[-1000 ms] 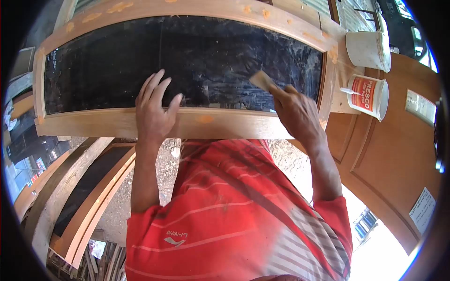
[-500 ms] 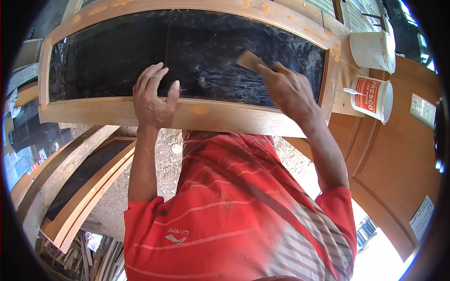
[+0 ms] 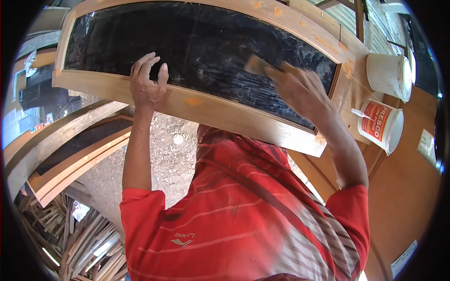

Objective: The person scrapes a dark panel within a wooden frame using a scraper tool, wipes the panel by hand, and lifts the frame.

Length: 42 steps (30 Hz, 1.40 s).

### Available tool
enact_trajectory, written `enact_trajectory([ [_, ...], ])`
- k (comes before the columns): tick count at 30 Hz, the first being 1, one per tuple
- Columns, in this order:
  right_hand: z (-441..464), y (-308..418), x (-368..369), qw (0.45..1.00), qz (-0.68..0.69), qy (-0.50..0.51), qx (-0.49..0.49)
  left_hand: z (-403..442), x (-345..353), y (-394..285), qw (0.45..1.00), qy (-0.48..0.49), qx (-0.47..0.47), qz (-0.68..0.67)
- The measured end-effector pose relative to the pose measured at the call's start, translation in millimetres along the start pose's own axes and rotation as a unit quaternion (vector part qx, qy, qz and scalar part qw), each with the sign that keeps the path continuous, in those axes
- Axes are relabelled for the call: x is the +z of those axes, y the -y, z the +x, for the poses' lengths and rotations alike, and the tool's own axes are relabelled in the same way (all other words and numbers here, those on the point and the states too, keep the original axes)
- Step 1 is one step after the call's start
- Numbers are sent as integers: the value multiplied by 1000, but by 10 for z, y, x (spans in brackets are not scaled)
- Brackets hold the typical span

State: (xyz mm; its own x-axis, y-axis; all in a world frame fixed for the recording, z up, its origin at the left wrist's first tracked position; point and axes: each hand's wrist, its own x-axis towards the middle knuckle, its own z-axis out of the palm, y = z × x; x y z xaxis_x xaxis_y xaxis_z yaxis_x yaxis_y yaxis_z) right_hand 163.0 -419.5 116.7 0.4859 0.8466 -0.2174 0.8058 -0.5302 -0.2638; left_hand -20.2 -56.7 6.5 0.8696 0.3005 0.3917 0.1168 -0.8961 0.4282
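Observation:
A wooden frame point(image 3: 225, 107) with orange-brown patches surrounds a dark, smudged panel point(image 3: 206, 47). My left hand point(image 3: 148, 84) rests at the near edge of the frame, its fingers apart and reaching over the panel, with nothing held. My right hand point(image 3: 300, 89), slightly blurred, is closed around a flat tan scraper point(image 3: 255, 65) over the right half of the panel. The scraper's blade end points left, and its grip is mostly hidden by my fingers. Whitish streaks mark the panel around the scraper.
A white bucket point(image 3: 386, 75) and a tub with a red label point(image 3: 378, 124) stand right of the frame. A brown wooden door point(image 3: 408, 187) is at the right. Lower left are a curved wooden beam point(image 3: 61, 131), another dark-panelled frame point(image 3: 84, 157) and piled wood strips point(image 3: 89, 243).
The view has turned, so the frame now slants down to the right. My right hand and the scraper have shifted over the panel. My left hand stays at the near edge.

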Motion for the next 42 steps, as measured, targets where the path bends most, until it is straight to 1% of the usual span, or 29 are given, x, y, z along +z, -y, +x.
enact_trajectory([
  [2,-317,-51,-90,997,-7,66,41,103,27,-117,999,-4,-6,33],
  [4,-291,-52,-30,1000,-15,17,0,114,28,-149,999,2,-11,49],
  [6,24,-55,73,994,5,-60,-93,101,41,-98,999,1,-4,53],
  [9,439,-103,267,985,-27,-83,-152,29,76,5,998,-24,-1,59],
  [12,121,-81,-100,991,-57,-14,-124,-1,87,26,997,-37,-12,64],
  [13,63,-93,-54,993,-70,9,-96,26,94,14,997,-37,-18,71],
  [16,223,28,5,990,-76,-21,-114,29,91,-28,996,-35,-28,81],
  [19,479,-2,113,982,-74,-36,-167,-7,97,111,996,-43,-11,79],
  [22,161,-17,-162,992,-37,30,-118,-19,101,151,996,-43,-18,75],
  [23,36,-140,-79,994,-34,40,-97,2,122,157,995,-47,-24,83],
  [26,-11,11,14,995,-46,27,-80,89,46,-116,993,-80,-37,74],
  [27,90,88,64,991,-57,15,-121,77,22,-141,993,-51,-81,67],
  [29,442,294,169,977,-79,-16,-198,31,51,-107,994,-58,-64,61],
  [32,696,511,172,966,-125,-21,-224,-9,37,-48,993,-78,-55,64],
  [35,398,395,-35,976,-108,33,-186,-3,50,-69,992,-83,-66,68],
  [38,303,420,68,982,-111,7,-155,56,2,-110,992,-77,-80,67],
  [41,638,462,169,970,-80,-29,-229,23,21,-141,993,-73,-66,61],
  [42,621,448,140,970,-80,-26,-229,1,19,-104,993,-76,-58,62],
])
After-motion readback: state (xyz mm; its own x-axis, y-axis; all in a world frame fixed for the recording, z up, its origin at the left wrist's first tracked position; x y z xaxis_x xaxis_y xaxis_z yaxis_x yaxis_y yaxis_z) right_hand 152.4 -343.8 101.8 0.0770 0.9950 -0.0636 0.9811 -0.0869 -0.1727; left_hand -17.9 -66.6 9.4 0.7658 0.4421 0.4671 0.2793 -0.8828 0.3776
